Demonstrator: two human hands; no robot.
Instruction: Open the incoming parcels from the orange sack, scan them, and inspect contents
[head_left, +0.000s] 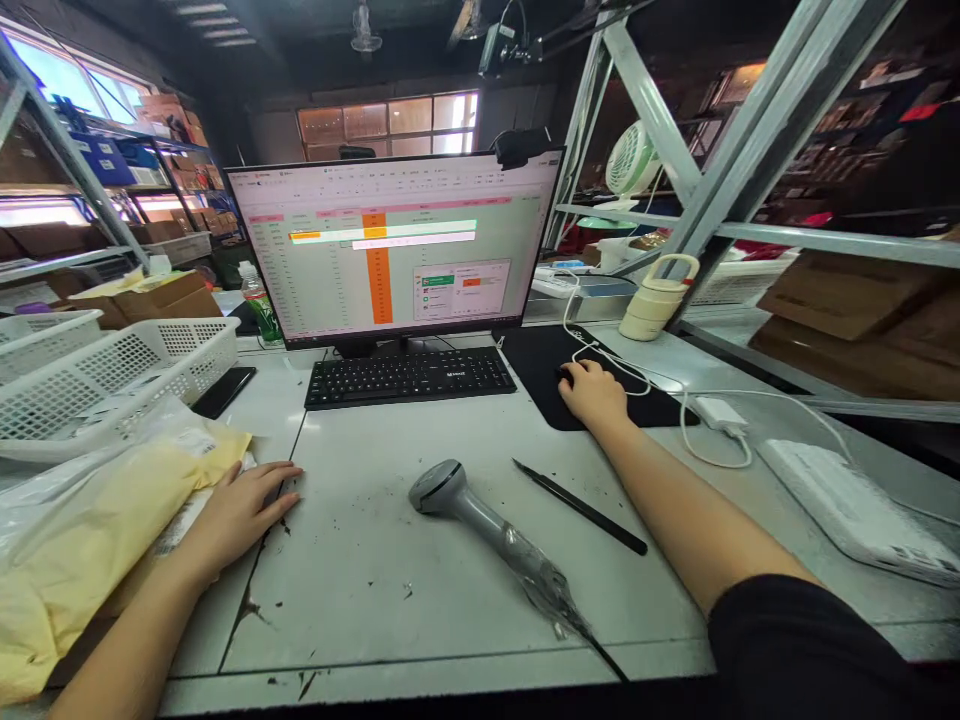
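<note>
My right hand (592,392) lies curled over a computer mouse on a black mouse pad (540,365), to the right of a black keyboard (409,376). The mouse is almost wholly hidden under the hand. My left hand (244,510) rests flat on the white table (390,560), fingers stretched out, its heel against a yellow plastic parcel (90,520). A grey barcode scanner (472,515) lies on the table between my hands, with a black pen (581,506) beside it. The monitor (394,250) shows a spreadsheet with a dialog window.
White plastic baskets (112,375) stand at the left, with a black phone (223,391) beside them and a green bottle (259,305) behind. A cream lunch container (658,298), white cables, a charger (718,413) and a white device (855,510) occupy the right. Metal shelving frames both sides.
</note>
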